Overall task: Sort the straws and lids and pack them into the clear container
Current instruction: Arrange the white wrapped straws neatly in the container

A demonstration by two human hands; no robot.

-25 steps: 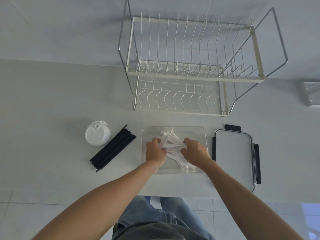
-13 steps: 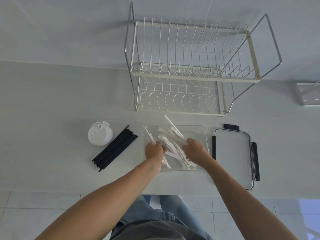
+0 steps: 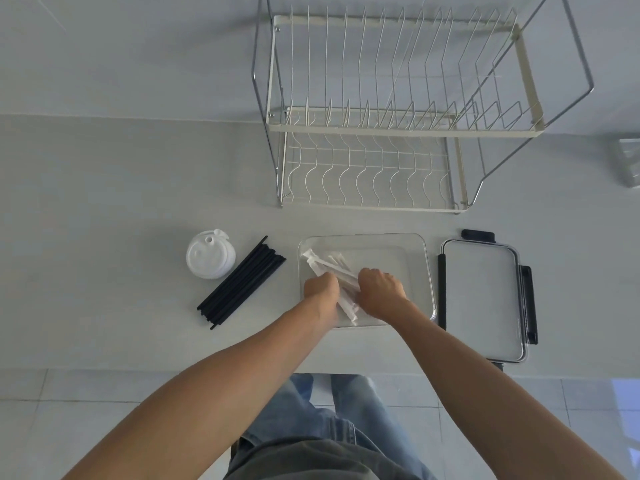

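A clear container (image 3: 415, 247) stands on the counter in front of me. Inside it lies a bunch of white paper-wrapped straws (image 3: 325, 263), slanting from far left to near right. My left hand (image 3: 321, 289) and my right hand (image 3: 380, 286) are both inside the container, fingers curled round the bunch from either side. A row of black straws (image 3: 242, 284) lies on the counter left of the container. A stack of white cup lids (image 3: 209, 254) sits further left.
The container's clear cover with black clips (image 3: 483, 296) lies flat to the right. A two-tier wire dish rack (image 3: 381, 133) stands behind the container. A small clear object (image 3: 628, 161) sits at the far right edge. The counter's front edge runs just below the container.
The white straws, spread loosely across the container before, are now gathered into one tight bunch on its left side. Both hands have closed in around them.
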